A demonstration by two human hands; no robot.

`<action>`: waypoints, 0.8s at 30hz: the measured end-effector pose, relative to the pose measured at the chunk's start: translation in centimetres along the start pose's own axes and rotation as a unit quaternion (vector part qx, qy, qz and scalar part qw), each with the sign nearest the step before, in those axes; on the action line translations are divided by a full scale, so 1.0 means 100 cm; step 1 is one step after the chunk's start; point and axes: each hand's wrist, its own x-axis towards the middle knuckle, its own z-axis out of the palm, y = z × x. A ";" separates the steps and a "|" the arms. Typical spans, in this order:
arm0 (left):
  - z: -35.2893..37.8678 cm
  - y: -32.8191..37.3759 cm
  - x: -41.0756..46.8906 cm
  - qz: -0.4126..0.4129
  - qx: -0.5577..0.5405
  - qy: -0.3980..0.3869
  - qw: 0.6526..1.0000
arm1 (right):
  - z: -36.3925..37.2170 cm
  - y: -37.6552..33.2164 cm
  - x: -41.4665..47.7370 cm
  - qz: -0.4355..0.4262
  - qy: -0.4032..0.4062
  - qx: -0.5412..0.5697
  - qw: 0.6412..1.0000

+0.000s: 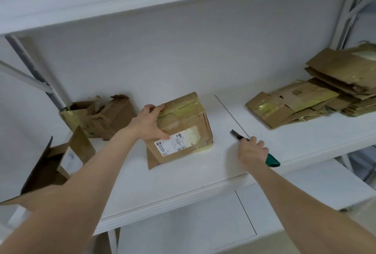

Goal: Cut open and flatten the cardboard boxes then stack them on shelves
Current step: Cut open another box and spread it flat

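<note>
A taped brown cardboard box (pixel 187 123) with a white shipping label lies on the white shelf (pixel 203 164), near its middle. My left hand (pixel 149 122) grips the box's left top corner, fingers over the far edge and thumb on the near face. My right hand (pixel 253 151) is to the right of the box, apart from it, closed on a green-handled utility knife (pixel 271 161) whose blade points up and left. A pile of flattened cardboard (pixel 317 91) lies on the same shelf at the far right.
A torn open box (pixel 101 117) stands at the back left of the shelf. Another open box (pixel 55 164) hangs over the shelf's left front edge. A shelf board runs overhead, and a lower shelf (pixel 284 192) shows below. Metal uprights stand at both sides.
</note>
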 end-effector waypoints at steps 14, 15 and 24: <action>-0.006 -0.014 -0.020 0.040 0.183 0.087 0.978 | -0.106 -0.088 -0.005 -0.158 0.082 0.476 0.862; -0.006 -0.015 -0.023 0.040 0.195 0.090 0.976 | -0.110 -0.095 -0.008 -0.167 0.061 0.465 0.867; 0.022 -0.049 -0.035 -0.006 -0.029 0.080 0.996 | -0.092 -0.124 -0.013 -0.161 0.046 0.368 0.914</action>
